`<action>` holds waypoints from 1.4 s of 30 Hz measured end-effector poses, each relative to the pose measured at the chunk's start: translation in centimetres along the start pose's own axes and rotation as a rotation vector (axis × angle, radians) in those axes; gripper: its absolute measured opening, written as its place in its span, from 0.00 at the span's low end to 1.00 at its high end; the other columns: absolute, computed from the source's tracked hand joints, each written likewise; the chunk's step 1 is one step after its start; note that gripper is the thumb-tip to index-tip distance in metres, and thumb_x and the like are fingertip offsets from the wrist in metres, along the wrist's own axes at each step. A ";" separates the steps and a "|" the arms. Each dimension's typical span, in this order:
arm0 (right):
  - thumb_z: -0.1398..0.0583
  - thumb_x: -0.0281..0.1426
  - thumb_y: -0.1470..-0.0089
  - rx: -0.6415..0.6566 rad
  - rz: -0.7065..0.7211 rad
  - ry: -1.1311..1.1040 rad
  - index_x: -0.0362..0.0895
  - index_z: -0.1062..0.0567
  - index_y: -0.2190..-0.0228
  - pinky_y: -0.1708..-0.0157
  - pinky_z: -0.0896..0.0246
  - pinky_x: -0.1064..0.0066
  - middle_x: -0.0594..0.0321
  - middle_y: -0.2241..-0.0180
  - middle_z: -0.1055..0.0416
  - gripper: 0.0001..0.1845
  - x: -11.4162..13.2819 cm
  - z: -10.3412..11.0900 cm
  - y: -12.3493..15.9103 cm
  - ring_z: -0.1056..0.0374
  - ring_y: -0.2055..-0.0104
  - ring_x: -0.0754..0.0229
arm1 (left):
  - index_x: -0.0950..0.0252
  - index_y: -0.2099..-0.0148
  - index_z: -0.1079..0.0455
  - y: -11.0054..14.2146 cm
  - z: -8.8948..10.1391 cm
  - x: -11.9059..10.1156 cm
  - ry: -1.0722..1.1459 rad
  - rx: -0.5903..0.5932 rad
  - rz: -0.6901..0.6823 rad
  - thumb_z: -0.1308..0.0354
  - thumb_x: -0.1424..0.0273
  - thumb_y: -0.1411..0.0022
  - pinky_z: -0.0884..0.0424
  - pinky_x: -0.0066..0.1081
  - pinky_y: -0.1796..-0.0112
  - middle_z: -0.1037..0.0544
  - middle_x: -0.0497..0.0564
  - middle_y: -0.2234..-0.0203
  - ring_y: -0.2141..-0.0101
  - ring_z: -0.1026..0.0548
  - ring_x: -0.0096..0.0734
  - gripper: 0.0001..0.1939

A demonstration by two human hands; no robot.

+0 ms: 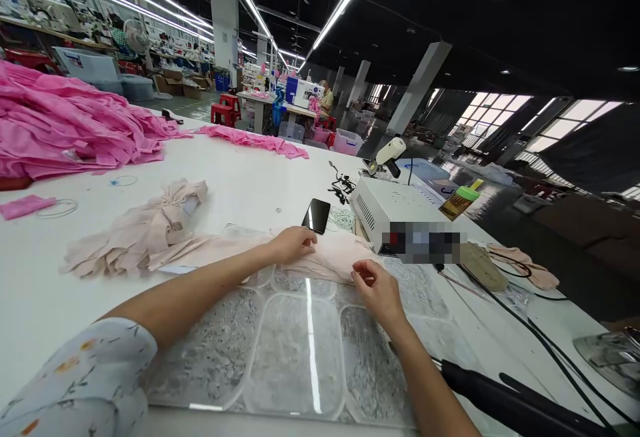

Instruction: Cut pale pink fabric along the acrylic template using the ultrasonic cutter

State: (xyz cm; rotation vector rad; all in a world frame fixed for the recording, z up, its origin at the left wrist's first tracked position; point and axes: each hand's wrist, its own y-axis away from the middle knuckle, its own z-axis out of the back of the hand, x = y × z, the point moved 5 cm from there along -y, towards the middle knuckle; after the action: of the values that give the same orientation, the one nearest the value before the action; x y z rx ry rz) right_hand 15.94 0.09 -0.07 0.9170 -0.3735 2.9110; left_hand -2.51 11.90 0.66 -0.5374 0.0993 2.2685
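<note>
Two grips, closure can't be told: left hand (294, 245), right hand (379, 287) curled at pale-peach fabric strip (333, 257) | lying across far side of grey-patterned mat (295, 350), worktop (245, 170) | hands apart, seemingly keeping it flat

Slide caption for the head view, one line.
Left hand and right hand at pale fabric lying partly on a grey mat.

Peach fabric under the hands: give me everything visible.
The pale peach fabric looks thin, soft and slightly wrinkled. It lies spread across the far part of the grey patterned mat, running left toward a ruffled heap of similar cloth. The left hand is over it, the right hand at its near right edge; whether either presses it is unclear.
</note>
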 end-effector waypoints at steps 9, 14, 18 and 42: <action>0.41 0.38 0.40 -0.009 0.092 0.164 0.42 0.28 0.54 0.58 0.30 0.60 0.57 0.54 0.29 0.16 2.3 -0.9 -1.8 0.29 0.57 0.58 | 0.67 0.47 0.32 -1.4 -0.1 0.8 0.017 0.080 0.012 0.44 0.64 0.31 0.25 0.40 0.56 0.27 0.55 0.52 0.56 0.25 0.37 0.15; 0.40 0.37 0.42 -0.095 0.148 0.195 0.42 0.28 0.57 0.62 0.31 0.64 0.58 0.59 0.27 0.13 2.6 -0.9 -1.1 0.29 0.61 0.60 | 0.67 0.48 0.32 -1.6 1.3 0.4 -0.012 0.078 -0.055 0.44 0.64 0.31 0.25 0.39 0.58 0.26 0.54 0.54 0.58 0.25 0.36 0.14; 0.37 0.36 0.48 -0.216 0.199 0.217 0.43 0.29 0.55 0.63 0.30 0.61 0.51 0.56 0.28 0.19 3.9 -1.0 -1.2 0.30 0.56 0.52 | 0.68 0.50 0.31 -1.4 2.8 -1.1 -0.079 0.025 -0.142 0.44 0.64 0.31 0.25 0.37 0.59 0.26 0.53 0.57 0.60 0.25 0.33 0.13; 0.49 0.17 0.45 -0.119 0.686 0.038 0.45 0.26 0.59 0.64 0.30 0.64 0.57 0.66 0.26 0.19 1.6 1.6 15.2 0.29 0.63 0.57 | 0.62 0.65 0.30 15.8 -1.2 -10.3 -0.120 0.230 -0.495 0.49 0.72 0.31 0.33 0.29 0.68 0.27 0.50 0.72 0.76 0.30 0.28 0.09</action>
State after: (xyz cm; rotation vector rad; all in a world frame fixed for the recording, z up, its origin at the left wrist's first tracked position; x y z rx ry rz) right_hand 13.44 -15.02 -1.07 0.8392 -1.0267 3.4350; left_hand -7.30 -6.32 2.28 -0.2657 0.1468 1.7719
